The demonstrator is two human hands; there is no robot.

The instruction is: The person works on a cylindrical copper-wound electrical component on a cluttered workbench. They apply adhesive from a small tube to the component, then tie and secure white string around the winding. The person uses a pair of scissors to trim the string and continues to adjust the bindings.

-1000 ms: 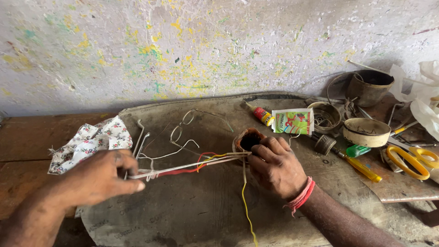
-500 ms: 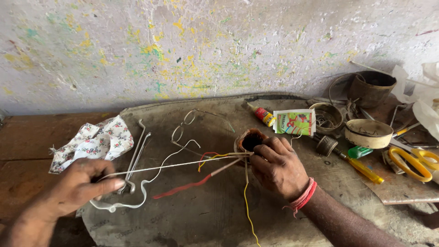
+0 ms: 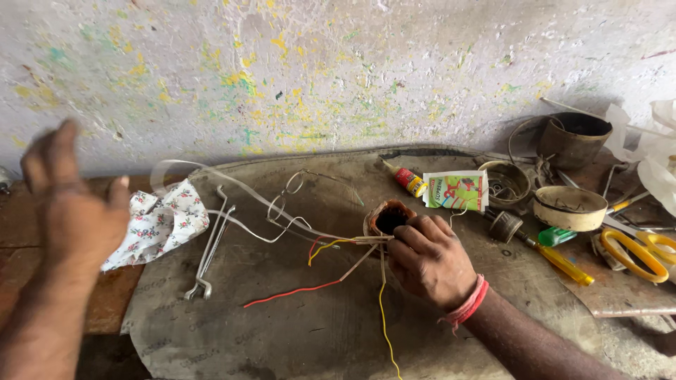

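A: In the head view, what does the right hand [image 3: 431, 262] do?

B: It rests on the grey mat [image 3: 296, 331] near the middle, and its fingers are clenched around a small brown coil [image 3: 387, 217], a round part with a dark hole on top. The coil stands just to the far left of the knuckles.

A: And the wires?

B: Several thin leads come out at the coil. A red wire [image 3: 292, 292] lies on the mat to the left, a yellow wire [image 3: 384, 327] runs toward the near edge, and pale sleeved wires [image 3: 246, 193] loop away to the far left.

A: Where is the left hand [image 3: 74, 211]?

B: It is raised at the left side, blurred, with fingers released and spread. It grasps nothing. The nearest thing is a floral cloth [image 3: 158, 222], just to its right, at the left edge of the mat.

A: What lies on the right side?

B: A small glue tube [image 3: 408, 180] with a red cap and a colourful packet [image 3: 458, 190] lie far from the right hand. Further right are a round tin lid [image 3: 569, 207], a yellow screwdriver [image 3: 560, 260], yellow-handled scissors [image 3: 637, 253] and a dark metal pot [image 3: 572, 141] near the wall [image 3: 317, 70].

A: And the wall itself?

B: It is whitish, with yellow and green paint spots.
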